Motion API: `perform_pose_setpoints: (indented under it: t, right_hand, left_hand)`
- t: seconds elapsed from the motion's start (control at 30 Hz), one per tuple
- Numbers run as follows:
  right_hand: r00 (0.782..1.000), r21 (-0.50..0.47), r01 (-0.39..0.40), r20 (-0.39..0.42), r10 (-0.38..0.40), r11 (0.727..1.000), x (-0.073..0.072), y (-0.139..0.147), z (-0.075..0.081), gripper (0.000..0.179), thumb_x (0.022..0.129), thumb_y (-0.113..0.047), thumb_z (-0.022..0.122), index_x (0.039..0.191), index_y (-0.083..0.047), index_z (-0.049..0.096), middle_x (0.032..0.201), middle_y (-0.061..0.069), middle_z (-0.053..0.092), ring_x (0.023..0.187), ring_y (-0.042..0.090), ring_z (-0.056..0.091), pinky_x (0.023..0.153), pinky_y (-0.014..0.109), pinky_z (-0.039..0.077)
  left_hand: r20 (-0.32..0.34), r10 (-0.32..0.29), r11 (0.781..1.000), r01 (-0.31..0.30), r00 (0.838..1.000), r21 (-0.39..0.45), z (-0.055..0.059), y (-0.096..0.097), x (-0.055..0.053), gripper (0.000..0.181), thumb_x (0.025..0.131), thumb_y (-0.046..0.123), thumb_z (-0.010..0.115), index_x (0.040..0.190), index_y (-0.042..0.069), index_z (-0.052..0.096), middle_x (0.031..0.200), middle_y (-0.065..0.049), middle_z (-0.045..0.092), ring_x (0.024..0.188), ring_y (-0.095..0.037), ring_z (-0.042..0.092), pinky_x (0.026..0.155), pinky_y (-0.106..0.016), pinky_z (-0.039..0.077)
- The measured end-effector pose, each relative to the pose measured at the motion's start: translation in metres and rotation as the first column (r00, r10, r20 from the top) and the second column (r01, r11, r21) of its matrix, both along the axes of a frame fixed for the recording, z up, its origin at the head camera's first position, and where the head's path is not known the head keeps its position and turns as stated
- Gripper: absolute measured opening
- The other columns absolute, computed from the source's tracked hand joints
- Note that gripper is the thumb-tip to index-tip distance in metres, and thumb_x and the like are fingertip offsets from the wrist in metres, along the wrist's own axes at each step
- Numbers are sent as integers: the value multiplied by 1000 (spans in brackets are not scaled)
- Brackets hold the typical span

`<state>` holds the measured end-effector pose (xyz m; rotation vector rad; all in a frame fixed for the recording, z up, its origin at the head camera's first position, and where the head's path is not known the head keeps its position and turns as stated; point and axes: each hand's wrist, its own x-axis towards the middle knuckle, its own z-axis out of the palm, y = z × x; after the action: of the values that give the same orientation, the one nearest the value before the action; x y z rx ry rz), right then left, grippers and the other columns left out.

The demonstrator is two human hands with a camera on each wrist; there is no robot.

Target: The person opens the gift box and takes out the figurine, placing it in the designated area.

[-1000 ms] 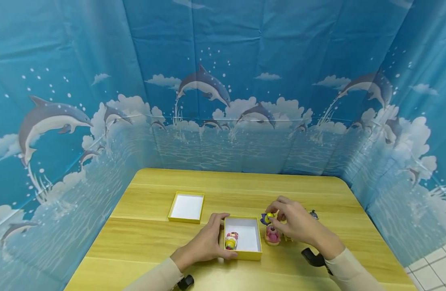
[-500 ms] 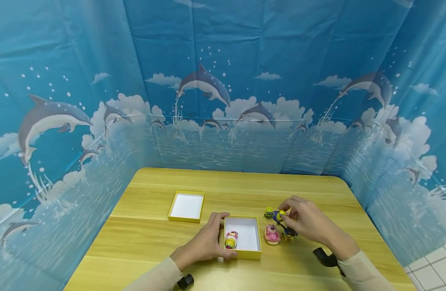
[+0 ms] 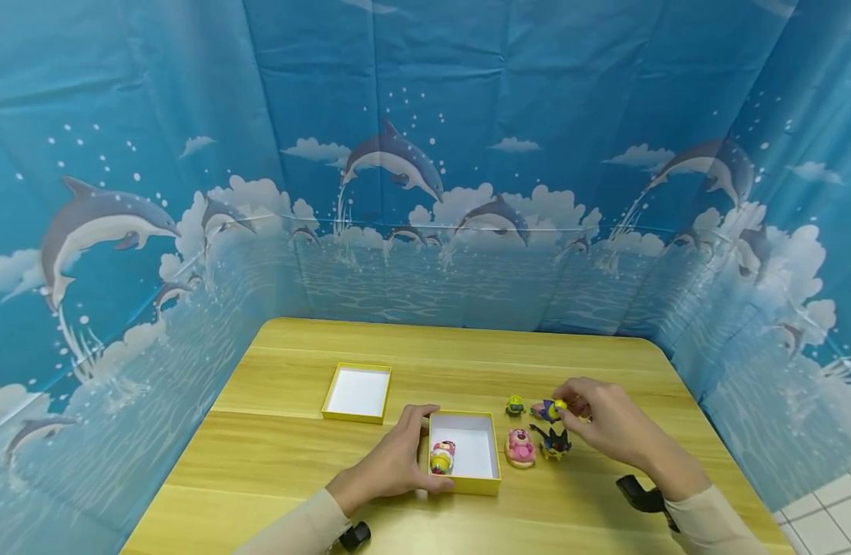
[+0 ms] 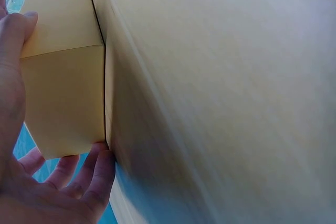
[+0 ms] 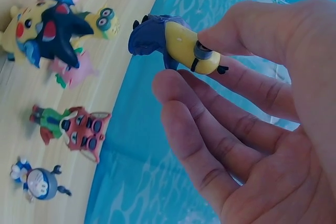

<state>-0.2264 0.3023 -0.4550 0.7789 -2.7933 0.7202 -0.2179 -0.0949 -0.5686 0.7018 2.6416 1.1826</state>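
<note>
My left hand (image 3: 392,464) grips the left side of an open yellow box (image 3: 475,486), thumb at the front and fingers at the back; the left wrist view shows its plain outer walls. Inside lies a pink, white and yellow figurine (image 3: 442,458). To the right, my right hand (image 3: 620,422) pinches a yellow minion figurine (image 5: 181,45) with a blue-purple outfit between thumb and fingers, raised off the table. Nearby stand a pink bear figurine (image 3: 519,448), a yellow figurine with a dark cape-like part (image 3: 556,444) and a small yellow goggled figurine (image 3: 514,406).
A shallow yellow lid (image 3: 352,419), white inside, lies left of the box. The right wrist view also shows a pink figurine (image 5: 76,69), a fox figurine (image 5: 81,127) and a blue-white figurine (image 5: 39,182) on the table. A dolphin-printed curtain (image 3: 425,285) surrounds the table.
My right hand has moved right with the minion figurine, uncovering the goggled figurine and the dark-caped one. My left hand has stayed on the box.
</note>
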Motion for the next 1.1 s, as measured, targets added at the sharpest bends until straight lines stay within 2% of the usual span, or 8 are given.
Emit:
perform_pose_setpoints:
  t: [0.3,0.5,0.83,1.1]
  right_hand:
    - [1000,1,24,3,-24,1000,-1,17,-3,21,101,-2,85,120,-9,82,109,0,85,83,-1,73,74,27,65]
    - [999,21,42,32,-43,999,0,24,-5,20,102,-5,86,122,-9,83,116,4,87,86,7,79,76,29,68]
    - [996,55,81,45,-83,995,1,34,-11,20,101,-7,88,120,-8,82,109,-1,86,82,1,74,73,33,67]
    - [993,82,91,72,-97,992,2,41,-17,21,100,-7,88,120,-6,82,113,3,86,83,6,77,75,35,68]
  left_hand:
    - [6,-3,1000,3,1000,12,1,1,0,130,83,66,101,180,17,30,160,-7,49,138,-18,62,113,-36,60]
    - [7,-1,1000,0,1000,18,-1,1,0,130,83,66,102,180,18,31,162,-8,49,140,-20,62,113,-36,60]
    - [0,-5,1000,5,1000,12,0,0,0,129,83,65,102,180,18,31,160,-7,49,140,-20,62,113,-36,60]
    - [0,-5,1000,5,1000,15,0,0,0,129,83,65,102,180,17,31,160,-6,48,141,-21,62,113,-36,60]
